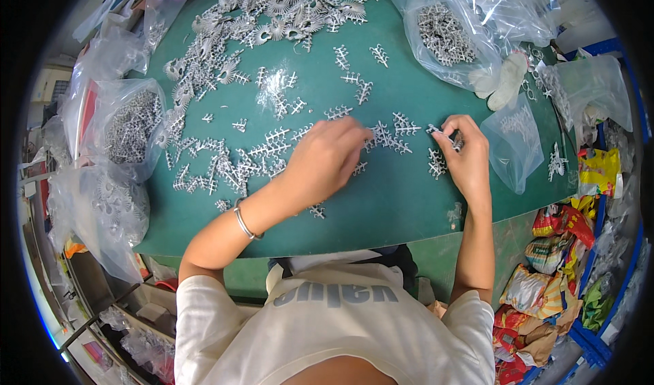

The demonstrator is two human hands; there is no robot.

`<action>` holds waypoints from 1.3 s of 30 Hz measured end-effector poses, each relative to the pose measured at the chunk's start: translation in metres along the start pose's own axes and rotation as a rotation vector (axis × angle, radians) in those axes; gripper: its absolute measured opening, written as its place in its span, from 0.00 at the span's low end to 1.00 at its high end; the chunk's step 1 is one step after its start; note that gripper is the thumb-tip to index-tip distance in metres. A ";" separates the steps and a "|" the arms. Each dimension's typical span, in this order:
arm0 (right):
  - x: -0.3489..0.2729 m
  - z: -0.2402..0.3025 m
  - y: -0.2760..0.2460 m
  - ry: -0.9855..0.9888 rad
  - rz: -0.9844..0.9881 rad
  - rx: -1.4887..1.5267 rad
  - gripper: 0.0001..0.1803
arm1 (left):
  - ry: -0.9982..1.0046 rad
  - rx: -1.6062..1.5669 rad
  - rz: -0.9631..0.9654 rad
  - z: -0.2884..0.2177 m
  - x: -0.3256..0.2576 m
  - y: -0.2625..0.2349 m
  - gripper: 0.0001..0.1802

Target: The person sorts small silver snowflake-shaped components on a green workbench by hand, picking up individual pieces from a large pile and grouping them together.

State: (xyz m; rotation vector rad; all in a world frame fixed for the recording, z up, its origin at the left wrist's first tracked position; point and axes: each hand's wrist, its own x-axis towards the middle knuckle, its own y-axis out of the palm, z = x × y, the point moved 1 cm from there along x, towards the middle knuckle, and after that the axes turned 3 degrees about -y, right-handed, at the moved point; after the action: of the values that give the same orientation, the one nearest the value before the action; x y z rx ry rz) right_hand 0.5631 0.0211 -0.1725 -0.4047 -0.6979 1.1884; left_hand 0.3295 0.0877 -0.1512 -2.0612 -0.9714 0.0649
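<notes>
From my remote view, the right hand, toward three o'clock, pinches a small grey branched piece between thumb and fingertips; I'd want that grip light, lest thin prongs bend. The left hand curls near loose branched pieces at its three o'clock; I cannot tell whether its fingers hold anything.

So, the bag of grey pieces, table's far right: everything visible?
The bag looks like thin, clear, wrinkled plastic, spread wide around a heap of small grey branched pieces. It lies on the green table; its mouth is hard to make out. A pale glove lies at its near right edge, contact unclear.
</notes>
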 end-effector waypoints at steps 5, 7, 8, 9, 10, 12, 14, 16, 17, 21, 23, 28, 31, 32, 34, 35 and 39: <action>-0.001 0.000 -0.017 0.473 0.086 1.251 0.14 | 0.022 -0.050 -0.027 0.013 0.042 0.012 0.12; 0.004 0.006 -0.013 0.525 0.128 1.485 0.24 | 0.118 -0.078 0.025 0.022 0.055 0.028 0.11; 0.007 0.017 -0.013 0.629 0.144 1.556 0.23 | 0.120 -0.046 0.066 0.022 0.059 0.034 0.10; 0.009 0.009 -0.011 0.581 0.202 1.320 0.21 | 0.120 -0.014 0.107 0.022 0.062 0.038 0.10; 0.010 0.000 -0.008 0.530 0.256 1.083 0.20 | 0.121 0.019 0.147 0.023 0.064 0.041 0.09; 0.012 0.006 0.006 0.183 0.211 0.330 0.16 | 0.083 -0.029 0.135 0.030 0.067 0.043 0.07; 0.013 0.012 0.014 -0.013 0.177 -0.098 0.14 | 0.022 -0.098 0.093 0.031 0.067 0.042 0.06; 0.015 0.013 0.016 -0.062 0.176 -0.196 0.13 | -0.072 -0.183 0.017 0.030 0.066 0.035 0.05; 0.018 0.013 0.014 -0.095 0.162 -0.181 0.11 | -0.086 -0.160 0.000 0.032 0.065 0.031 0.05; 0.019 0.009 -0.007 0.247 0.211 0.550 0.07 | -0.046 -0.090 -0.008 0.039 0.060 0.027 0.09; 0.013 0.002 -0.019 0.354 0.243 1.209 0.07 | 0.034 -0.037 0.010 0.036 0.060 0.027 0.11; 0.006 -0.004 -0.016 0.520 0.044 1.251 0.03 | 0.111 0.044 0.273 0.009 0.044 0.014 0.14; 0.014 0.003 -0.010 0.562 0.102 0.577 0.16 | 0.073 0.246 0.366 0.011 0.030 0.020 0.16; 0.016 0.004 -0.006 0.415 0.079 0.389 0.17 | 0.069 0.216 0.358 0.010 0.031 0.018 0.17; 0.022 0.006 0.004 0.121 0.032 0.013 0.20 | 0.061 0.155 0.342 0.007 0.033 0.015 0.18; 0.028 0.022 0.005 0.141 0.078 -0.197 0.23 | 0.032 0.090 0.322 0.006 0.033 0.013 0.18; 0.041 0.013 0.028 -0.085 0.134 -0.312 0.22 | -0.130 -0.226 0.243 0.012 0.035 0.009 0.19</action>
State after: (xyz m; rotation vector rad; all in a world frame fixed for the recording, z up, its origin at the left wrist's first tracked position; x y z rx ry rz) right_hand 0.5434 0.0683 -0.1690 -0.6735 -0.9469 1.2309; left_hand 0.3552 0.1158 -0.1549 -2.4017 -0.8310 0.2277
